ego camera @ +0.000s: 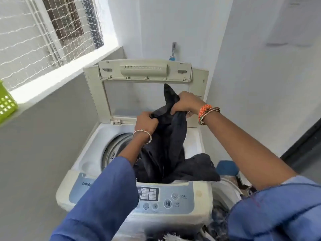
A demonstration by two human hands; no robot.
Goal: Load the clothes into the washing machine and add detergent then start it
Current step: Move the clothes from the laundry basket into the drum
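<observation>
- A dark garment hangs above the open drum of the washer; its top edge is bunched between both hands, its lower part trails down into the drum, and one fold drapes over the tub's right front rim
- The left hand grips the garment's upper left edge; fingers curled tight round the cloth, a bangle at the wrist
- The right hand grips the cloth higher and to the right; fingers curled round a gathered fold, a point of fabric sticking up just above the knuckles; orange and metal bangles at the wrist
- The two hands are near each other, the cloth pulled between them
- The lid stands upright behind the hands, hinged at the back
- The control panel lies at the front edge, below the garment, partly covered by the left blue sleeve
- More clothes sit just right of the washer
- A green basket rests on the window ledge at far left; a tap is on the wall behind the lid
</observation>
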